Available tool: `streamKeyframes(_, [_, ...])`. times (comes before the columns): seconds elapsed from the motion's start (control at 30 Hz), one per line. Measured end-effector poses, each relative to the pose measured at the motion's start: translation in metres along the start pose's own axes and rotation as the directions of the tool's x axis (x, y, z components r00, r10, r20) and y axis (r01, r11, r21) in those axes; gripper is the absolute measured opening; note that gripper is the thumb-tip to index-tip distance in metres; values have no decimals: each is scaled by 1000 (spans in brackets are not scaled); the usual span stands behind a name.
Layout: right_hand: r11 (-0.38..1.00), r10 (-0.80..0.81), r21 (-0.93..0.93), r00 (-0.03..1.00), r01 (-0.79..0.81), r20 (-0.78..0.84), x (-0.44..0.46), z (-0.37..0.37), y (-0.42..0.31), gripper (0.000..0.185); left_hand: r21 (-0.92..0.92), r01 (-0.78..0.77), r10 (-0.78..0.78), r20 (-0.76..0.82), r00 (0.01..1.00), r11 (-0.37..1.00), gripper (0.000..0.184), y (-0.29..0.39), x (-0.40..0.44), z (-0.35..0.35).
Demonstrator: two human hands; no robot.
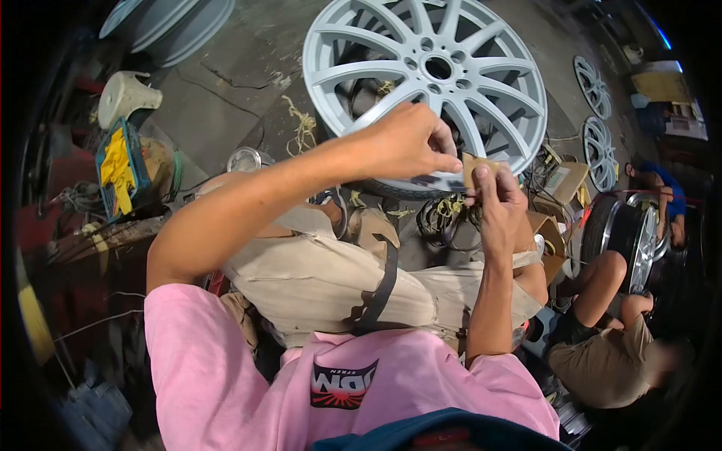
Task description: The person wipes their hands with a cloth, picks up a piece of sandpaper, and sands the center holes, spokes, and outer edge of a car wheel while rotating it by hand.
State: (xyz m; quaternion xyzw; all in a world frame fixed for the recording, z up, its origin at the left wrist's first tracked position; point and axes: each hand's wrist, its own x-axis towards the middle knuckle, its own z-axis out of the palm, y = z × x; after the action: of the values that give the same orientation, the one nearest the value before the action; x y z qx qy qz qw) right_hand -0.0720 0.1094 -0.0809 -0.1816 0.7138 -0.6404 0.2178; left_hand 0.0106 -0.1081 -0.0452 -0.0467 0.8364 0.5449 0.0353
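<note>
My right hand (497,194) is closed on a small brown piece of sandpaper (471,170), pinched between thumb and fingers. Close beside it, my left hand (418,141) has its thumb reaching to the paper's edge, with a gap between the thumb and the curled fingers. Both hands are over the near rim of a light grey multi-spoke wheel (481,105), which lies face up in front of my knees. The wheel has a round centre bore ringed by several bolt holes. My left forearm hides part of its near left side.
A white stool (129,96) and a teal crate (135,161) with a yellow cloth (118,171) stand at left. Cardboard boxes (562,183) are at right. Beyond, a person in a brown shirt (602,364) and another in blue (669,199) sit near wheels. More rims (599,154) lie on the floor.
</note>
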Motion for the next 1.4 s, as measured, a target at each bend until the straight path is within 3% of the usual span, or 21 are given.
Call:
streamKeyframes(0.1, [995,-102,-8,995,102,11,-15,-4,-5,16,-193,62,-65,-11,998,979,24,4,-4,25])
streamKeyframes(0.17, [991,14,132,998,-6,-61,-25,-12,-3,13,-271,83,-87,-5,996,959,24,5,-6,40])
streamKeyframes(0.27, [994,54,96,992,-43,-115,-37,-22,4,15,-373,142,-143,25,989,917,26,5,-8,58])
streamKeyframes(0.3, [994,-70,77,993,77,-98,-37,-24,13,16,-413,145,-152,15,988,899,26,4,-8,63])
streamKeyframes(0.33, [994,-69,79,992,78,-106,-37,-25,17,16,-451,147,-162,6,987,880,27,4,-8,66])
streamKeyframes(0.4, [958,-284,-93,949,273,-135,-37,-22,19,16,-405,177,-185,20,983,897,26,3,-6,66])
streamKeyframes(0.47, [979,-200,-59,966,193,-161,-40,-22,15,15,-405,145,-142,37,989,903,27,-2,-2,68])
streamKeyframes(0.53, [991,-131,27,990,132,-53,-39,-25,15,16,-370,127,-114,57,992,920,26,-2,-1,68])
streamKeyframes(0.67, [978,18,207,999,-8,-47,-39,-29,15,18,-509,143,-57,180,982,849,26,8,-1,62])
streamKeyframes(0.8, [935,43,356,996,-13,-75,-37,-24,10,18,-575,147,-71,152,986,805,26,7,-1,62])
streamKeyframes(0.87, [911,109,391,991,-132,79,-36,-26,11,20,-585,148,-66,160,985,798,25,8,-2,60])
streamKeyframes(1.03, [917,74,379,988,-120,134,-35,-31,11,17,-607,138,-52,157,986,783,25,11,-1,54])
streamKeyframes(1.1, [814,166,528,968,-243,189,-35,-26,-1,17,-481,74,15,180,984,874,25,20,-1,40])
streamKeyframes(1.13, [811,163,528,964,-252,209,-35,-23,-9,17,-479,77,3,164,987,875,25,19,0,37])
streamKeyframes(1.2, [727,151,613,944,-308,295,-32,-21,-23,19,-440,-97,158,104,982,893,25,19,2,30])
streamKeyframes(1.23, [689,108,650,932,-321,345,-29,-22,-22,17,-457,-52,137,154,979,888,24,20,2,23])
streamKeyframes(1.33, [696,-7,659,915,-284,403,-17,-18,-17,14,-617,-17,207,238,949,787,24,21,0,6])
streamKeyframes(1.37, [750,5,611,926,-253,377,-13,-12,-20,13,-494,-81,218,228,949,866,25,21,-1,-7])
streamKeyframes(1.4, [752,7,606,923,-259,385,-5,-8,-21,13,-497,-82,216,219,951,864,25,17,0,-21])
